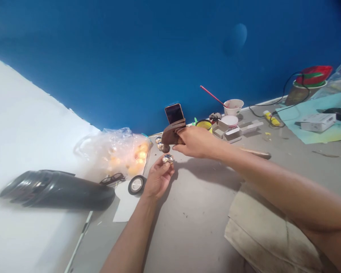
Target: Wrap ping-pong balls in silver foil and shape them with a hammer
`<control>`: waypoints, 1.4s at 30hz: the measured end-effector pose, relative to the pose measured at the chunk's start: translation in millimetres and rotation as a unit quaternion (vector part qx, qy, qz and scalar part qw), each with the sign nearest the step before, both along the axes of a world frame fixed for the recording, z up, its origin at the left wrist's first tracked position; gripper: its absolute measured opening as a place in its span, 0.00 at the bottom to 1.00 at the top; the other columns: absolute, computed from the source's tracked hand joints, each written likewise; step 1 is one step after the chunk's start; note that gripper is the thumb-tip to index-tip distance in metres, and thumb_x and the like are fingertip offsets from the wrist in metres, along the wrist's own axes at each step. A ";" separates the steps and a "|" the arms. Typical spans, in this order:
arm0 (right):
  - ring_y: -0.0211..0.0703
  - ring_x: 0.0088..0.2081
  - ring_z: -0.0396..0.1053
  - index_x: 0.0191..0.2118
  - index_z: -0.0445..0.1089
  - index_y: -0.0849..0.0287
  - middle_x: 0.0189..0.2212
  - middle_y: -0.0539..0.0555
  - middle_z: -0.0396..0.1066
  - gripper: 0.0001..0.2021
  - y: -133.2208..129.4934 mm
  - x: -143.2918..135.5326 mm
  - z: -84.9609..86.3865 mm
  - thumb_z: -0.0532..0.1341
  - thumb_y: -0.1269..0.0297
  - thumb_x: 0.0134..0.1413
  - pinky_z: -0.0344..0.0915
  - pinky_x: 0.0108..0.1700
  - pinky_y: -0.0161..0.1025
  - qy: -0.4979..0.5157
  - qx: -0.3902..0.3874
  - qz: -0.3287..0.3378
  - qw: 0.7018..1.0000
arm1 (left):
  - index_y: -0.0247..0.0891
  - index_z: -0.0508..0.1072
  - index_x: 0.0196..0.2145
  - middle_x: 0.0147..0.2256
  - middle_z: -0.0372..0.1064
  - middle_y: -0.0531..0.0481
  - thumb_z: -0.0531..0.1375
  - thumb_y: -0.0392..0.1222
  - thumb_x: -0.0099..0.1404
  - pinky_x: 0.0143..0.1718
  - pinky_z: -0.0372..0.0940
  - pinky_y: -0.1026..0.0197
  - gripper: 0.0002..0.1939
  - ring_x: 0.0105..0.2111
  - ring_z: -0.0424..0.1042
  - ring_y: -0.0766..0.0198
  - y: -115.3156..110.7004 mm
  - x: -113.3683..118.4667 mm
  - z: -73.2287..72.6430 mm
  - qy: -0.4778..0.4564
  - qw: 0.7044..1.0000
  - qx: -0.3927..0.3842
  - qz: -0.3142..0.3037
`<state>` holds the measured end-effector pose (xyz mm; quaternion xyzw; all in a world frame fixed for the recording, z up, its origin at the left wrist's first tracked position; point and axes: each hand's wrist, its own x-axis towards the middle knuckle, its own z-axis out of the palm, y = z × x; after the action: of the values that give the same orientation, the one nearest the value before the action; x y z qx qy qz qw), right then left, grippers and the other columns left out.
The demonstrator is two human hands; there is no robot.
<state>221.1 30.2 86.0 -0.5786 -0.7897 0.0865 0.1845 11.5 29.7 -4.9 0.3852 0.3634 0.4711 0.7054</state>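
Observation:
My left hand (159, 178) holds a shiny mirror-like silver ball (168, 159) between thumb and fingers, above the grey tabletop (184, 227). Just beyond it, my right hand (197, 141) is closed around a brown, folded, leather-like piece (170, 133), whose exact kind I cannot make out. The brown piece is close to the held ball and partly hides what lies behind it. Two more silver balls (160, 145) rest on the table to its left. Behind the right hand, a phone (174, 113) leans against the blue wall.
Left of my hands lie a clear plastic bag (122, 146) with orange-yellow contents, a black tape roll (136, 185), glasses (113, 178) and a black plastic-wrapped roll (59, 191). Rightward are a paper cup (233, 107), small open boxes (231, 133), a yellow tube (271, 118) and a beige cloth (261, 231).

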 end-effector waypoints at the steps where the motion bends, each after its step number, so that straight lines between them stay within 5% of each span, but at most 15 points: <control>1: 0.54 0.41 0.76 0.44 0.75 0.61 0.41 0.63 0.79 0.14 0.3 -0.6 -0.7 0.57 0.58 0.62 0.65 0.36 0.40 -0.002 -0.012 0.008 1.000 | 0.34 0.79 0.47 0.37 0.73 0.49 0.77 0.35 0.50 0.30 0.62 0.67 0.25 0.31 0.68 0.70 -0.4 0.9 0.0 0.004 1.000 0.005 0.001; 6: 0.56 0.40 0.77 0.42 0.77 0.61 0.39 0.63 0.79 0.14 3.2 -1.5 -5.3 0.59 0.58 0.61 0.67 0.38 0.41 -0.040 -0.041 0.018 0.998 | 0.33 0.79 0.41 0.32 0.71 0.52 0.76 0.36 0.51 0.26 0.60 0.67 0.20 0.26 0.65 0.72 0.6 3.0 -1.4 0.029 0.999 -0.006 0.013; 12: 0.59 0.44 0.77 0.47 0.76 0.61 0.42 0.66 0.79 0.16 12.1 -0.5 -17.6 0.59 0.57 0.61 0.69 0.40 0.43 -0.039 -0.034 -0.015 0.999 | 0.35 0.75 0.44 0.41 0.77 0.42 0.70 0.34 0.53 0.30 0.67 0.63 0.19 0.29 0.73 0.65 11.2 -5.7 -1.0 0.003 0.990 -0.063 0.124; 19: 0.62 0.47 0.77 0.48 0.77 0.62 0.43 0.67 0.79 0.14 13.8 -10.5 -42.6 0.62 0.64 0.58 0.69 0.43 0.45 -0.122 -0.054 0.024 0.991 | 0.32 0.76 0.42 0.27 0.68 0.51 0.63 0.54 0.68 0.19 0.57 0.67 0.20 0.20 0.62 0.70 11.5 -7.7 0.7 -0.049 0.991 -0.048 0.112; 34: 0.62 0.50 0.76 0.55 0.72 0.61 0.48 0.68 0.78 0.25 10.6 -19.1 -56.4 0.69 0.57 0.53 0.68 0.46 0.45 -0.143 -0.100 0.094 0.980 | 0.35 0.73 0.31 0.27 0.68 0.52 0.61 0.58 0.70 0.15 0.51 0.69 0.21 0.15 0.56 0.74 13.2 -9.2 -4.1 -0.017 0.994 -0.032 0.103; 42: 0.64 0.51 0.75 0.49 0.76 0.65 0.47 0.70 0.78 0.20 9.0 -23.9 -61.9 0.66 0.55 0.56 0.69 0.46 0.47 -0.152 -0.065 0.101 0.981 | 0.37 0.71 0.29 0.21 0.61 0.56 0.64 0.59 0.66 0.15 0.49 0.69 0.21 0.14 0.53 0.74 10.7 -7.7 -8.2 0.014 0.997 -0.016 0.077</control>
<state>197.2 39.2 24.1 -0.5133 -0.8555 0.0671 0.0145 3.7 40.4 -13.1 0.3517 0.4090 0.5126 0.6681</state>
